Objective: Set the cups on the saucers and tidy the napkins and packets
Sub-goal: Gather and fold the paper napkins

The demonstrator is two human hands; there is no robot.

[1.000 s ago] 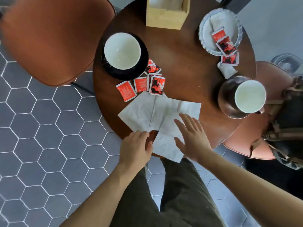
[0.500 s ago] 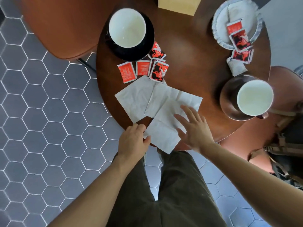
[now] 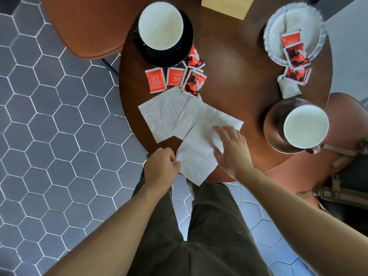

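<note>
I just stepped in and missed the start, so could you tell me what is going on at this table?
A person is tidying napkins at a round wooden table. The left hand pinches the near corner of the front napkin, while the right hand lies flat on it. Both cups already sit on saucers. Red packets lie loose beside the black saucer.

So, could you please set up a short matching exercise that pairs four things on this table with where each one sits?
Things:
1. left cup
2. right cup
3. right hand
4. left hand

Places:
A. flat on the napkin
B. on the black saucer
C. pinching the napkin's near corner
D. on the brown saucer

Pairs: 1-B, 2-D, 3-A, 4-C
</note>
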